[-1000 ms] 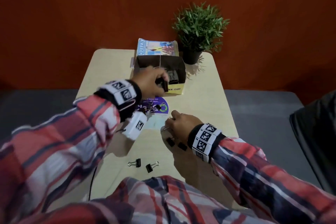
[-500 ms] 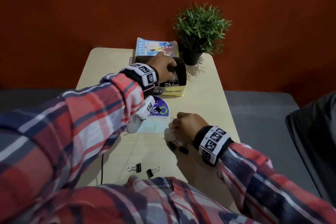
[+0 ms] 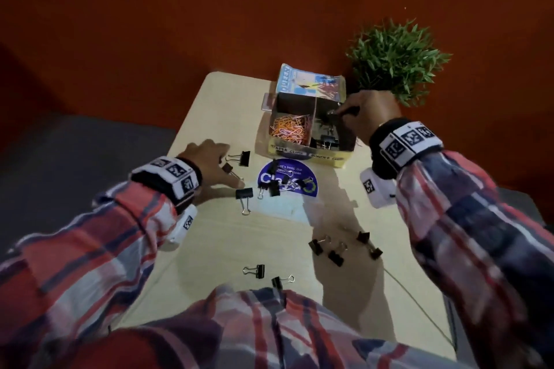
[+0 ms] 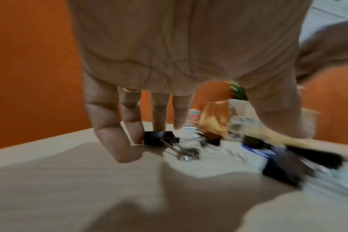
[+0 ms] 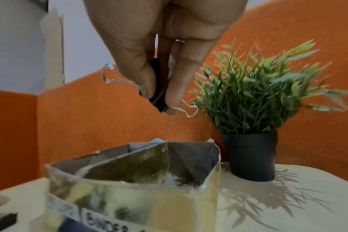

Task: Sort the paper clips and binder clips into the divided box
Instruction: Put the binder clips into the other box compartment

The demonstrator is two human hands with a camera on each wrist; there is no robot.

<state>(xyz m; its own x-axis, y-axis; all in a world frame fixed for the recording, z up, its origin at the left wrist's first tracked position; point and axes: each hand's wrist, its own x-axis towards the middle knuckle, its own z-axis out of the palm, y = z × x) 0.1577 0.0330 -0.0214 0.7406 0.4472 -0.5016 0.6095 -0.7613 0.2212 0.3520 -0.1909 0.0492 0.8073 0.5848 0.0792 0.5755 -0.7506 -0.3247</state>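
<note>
The right hand (image 5: pixel 159 51) pinches a black binder clip (image 5: pixel 158 87) by its folded steel body between thumb and fingertip, wire handles sticking out to either side, above the divided box (image 3: pixel 305 153), over the right-hand compartment labelled for binder clips. The left-hand compartment holds orange and pink paper clips (image 3: pixel 289 130). The left hand (image 3: pixel 209 165) is low over the counter (image 3: pixel 209 249), fingers mostly straight, their tips touching or just beside a loose clip (image 4: pixel 159 138); it does not appear to have closed on anything yet. More binder clips (image 3: pixel 344 246) lie scattered nearer the person. These clips look light and rigid, with smooth painted bodies and springy wire loops that swing, so the body seems the steadier place to pinch; dropped from this height, one should land without harm.
</note>
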